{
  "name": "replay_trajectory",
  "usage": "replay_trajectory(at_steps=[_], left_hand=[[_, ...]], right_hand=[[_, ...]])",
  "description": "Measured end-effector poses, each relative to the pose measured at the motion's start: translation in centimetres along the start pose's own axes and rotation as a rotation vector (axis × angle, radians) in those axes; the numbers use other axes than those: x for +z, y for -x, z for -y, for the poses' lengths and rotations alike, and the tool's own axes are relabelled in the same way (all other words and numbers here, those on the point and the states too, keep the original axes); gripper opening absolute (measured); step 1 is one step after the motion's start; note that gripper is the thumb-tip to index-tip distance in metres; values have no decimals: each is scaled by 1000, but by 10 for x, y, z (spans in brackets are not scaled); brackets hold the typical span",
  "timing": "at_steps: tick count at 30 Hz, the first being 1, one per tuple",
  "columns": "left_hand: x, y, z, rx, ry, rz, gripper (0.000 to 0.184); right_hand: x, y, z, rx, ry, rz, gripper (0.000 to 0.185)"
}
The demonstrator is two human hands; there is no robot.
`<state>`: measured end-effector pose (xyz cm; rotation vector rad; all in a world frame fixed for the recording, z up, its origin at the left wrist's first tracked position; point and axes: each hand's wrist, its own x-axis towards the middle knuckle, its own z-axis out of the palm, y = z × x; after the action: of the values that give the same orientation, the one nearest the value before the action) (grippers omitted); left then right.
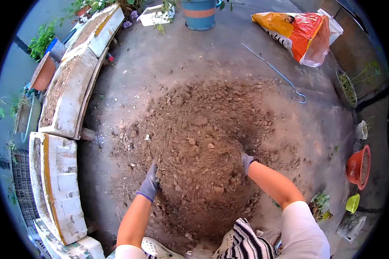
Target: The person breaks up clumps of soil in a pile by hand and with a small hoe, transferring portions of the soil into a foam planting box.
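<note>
A wide heap of brown, crumbly soil (pixel 199 121) with small clods covers the floor in front of me. My left hand (pixel 149 183), in a grey-purple glove, rests against the left side of the heap, its fingers stretched out and pointing away from me. On the opposite side, my right hand (pixel 247 162), gloved the same way, is pushed into the soil, so its fingers are hidden. Part of the soil between the hands is smeared by motion.
White foam planter boxes (pixel 69 93) filled with soil line the left side. A blue wire hanger (pixel 281 74) and an orange plastic sack (pixel 300 34) lie at the upper right. A blue pot (pixel 199 15) stands at the back, and a red-orange pot (pixel 356 167) at right.
</note>
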<state>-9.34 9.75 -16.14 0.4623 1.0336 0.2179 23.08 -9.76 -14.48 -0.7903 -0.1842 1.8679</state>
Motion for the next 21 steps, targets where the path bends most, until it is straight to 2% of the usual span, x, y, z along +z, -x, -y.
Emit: replay_trajectory(at_steps=[1,2,5,8,9,10,13,16,17,19,20,21], left_hand=[[28,22,-10,-70,32,-41,58],[23,22,-8,-67,31,-44,58],[-3,6,-4,-111,93,129,52],[21,32,-10,-64,-32,136,61],[8,22,-2,-49,-42,151,61],[30,42,-8,-46,-36,148,61],[83,66,-17,60,-285,81,62],[132,107,-29,110,-289,91,61],[133,105,-29,87,-218,190,59],[134,97,-26,69,-207,266,57],[136,95,-25,52,-193,337,56],[154,112,-32,-30,-189,316,54]], right_hand=[[11,-8,0,14,4,41,60],[20,-14,0,27,10,74,60],[42,-24,5,49,44,136,59],[58,-21,15,21,134,145,58],[62,-17,18,0,192,131,57],[65,-13,21,-35,262,116,55],[91,13,35,-194,587,50,47],[57,23,27,-264,660,102,55],[66,30,31,-268,662,95,55],[111,48,45,-27,550,10,57],[133,61,50,-30,553,8,57],[157,74,54,-33,635,-49,58]])
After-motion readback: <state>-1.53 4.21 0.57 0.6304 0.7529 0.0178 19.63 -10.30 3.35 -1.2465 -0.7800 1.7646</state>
